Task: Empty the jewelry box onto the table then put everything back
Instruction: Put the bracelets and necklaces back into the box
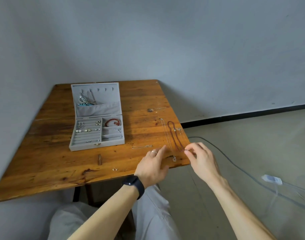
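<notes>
Plainly, the risk sits at the right edge of the wooden worktop (pixel 61 163). There the right hand (pixel 201 157) pinches the near end of the long dark red beaded necklace (pixel 173 135) between thumb and fingertips, just beside the near right corner. Any pull to the right or toward the person could drag the strand over that edge and onto the floor. It could also snag the thin silver chain with a pale round pendant (pixel 166 134) lying just left of it, and the two might tangle. Another faint chain seems to lie between the beads and the edge, too fine to read well. The left hand (pixel 152 166) grasps nothing. Its fingers are straight and its forefinger reaches toward the silver chain, so a careless sweep could push that pendant off the near edge. The grey velvet jewelry box (pixel 96 144) stands open, well apart to the left. It holds a red bead bracelet (pixel 113 122) and small earrings in its compartments, so emptying looks only part done. A short fine chain (pixel 142 146) and a small gold piece (pixel 115 168) lie between the box and the hands. Bare wood is widest left of and in front of the box, which looks a safer place to lay things. A grey cable (pixel 235 167) crosses the floor on the right.
</notes>
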`<state>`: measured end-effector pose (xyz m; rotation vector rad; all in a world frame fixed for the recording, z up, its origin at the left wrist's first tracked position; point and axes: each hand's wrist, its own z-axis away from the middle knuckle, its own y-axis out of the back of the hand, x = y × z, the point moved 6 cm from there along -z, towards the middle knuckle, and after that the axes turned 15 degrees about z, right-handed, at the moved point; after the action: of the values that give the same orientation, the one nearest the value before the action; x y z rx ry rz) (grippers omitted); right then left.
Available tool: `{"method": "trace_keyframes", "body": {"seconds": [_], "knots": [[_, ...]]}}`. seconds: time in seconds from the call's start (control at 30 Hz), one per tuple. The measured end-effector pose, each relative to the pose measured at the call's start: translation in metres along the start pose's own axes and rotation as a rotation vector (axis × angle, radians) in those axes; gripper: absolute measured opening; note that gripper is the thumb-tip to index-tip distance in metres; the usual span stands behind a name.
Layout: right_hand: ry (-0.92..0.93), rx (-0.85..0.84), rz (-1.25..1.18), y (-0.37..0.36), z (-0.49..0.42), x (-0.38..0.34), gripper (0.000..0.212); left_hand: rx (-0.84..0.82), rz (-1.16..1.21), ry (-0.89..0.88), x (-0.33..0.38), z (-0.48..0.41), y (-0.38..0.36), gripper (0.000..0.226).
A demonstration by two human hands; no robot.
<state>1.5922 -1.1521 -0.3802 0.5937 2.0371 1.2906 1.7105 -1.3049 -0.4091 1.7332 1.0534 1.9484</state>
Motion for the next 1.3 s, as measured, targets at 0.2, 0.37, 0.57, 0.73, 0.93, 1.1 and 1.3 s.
{"method": "trace_keyframes", "body": {"seconds": [0.2, 0.37, 0.57, 0.73, 0.93, 1.1, 1.3], "knots": [[0.07, 0.218, -0.116, 0.065, -0.072, -0.024, 0.003, 0.118, 0.386, 0.034, 0.063, -0.077, 0.056, 0.079], [0.076, 0.292, -0.216, 0.113, -0.114, -0.041, 0.005, 0.124, 0.567, 0.028, 0.083, -0.107, 0.092, 0.015], [0.015, 0.248, -0.236, 0.106, -0.111, -0.043, 0.011, 0.028, 0.966, 0.098, 0.068, -0.084, 0.097, 0.029], [-0.147, 0.229, -0.389, 0.083, -0.108, -0.032, 0.019, -0.193, 1.131, 0.191, 0.033, -0.053, 0.091, 0.036], [-0.332, 0.085, -0.504, 0.041, -0.101, -0.01, 0.017, 0.021, 1.511, 0.305, -0.026, -0.019, 0.129, 0.017], [-0.346, -0.113, -0.543, -0.007, -0.091, -0.018, 0.009, 0.169, 1.747, 0.239, -0.043, -0.004, 0.181, 0.016], [-0.332, -0.183, -0.596, -0.041, -0.1, -0.056, 0.01, -0.028, 1.507, 0.295, -0.046, 0.005, 0.211, 0.022]]}}
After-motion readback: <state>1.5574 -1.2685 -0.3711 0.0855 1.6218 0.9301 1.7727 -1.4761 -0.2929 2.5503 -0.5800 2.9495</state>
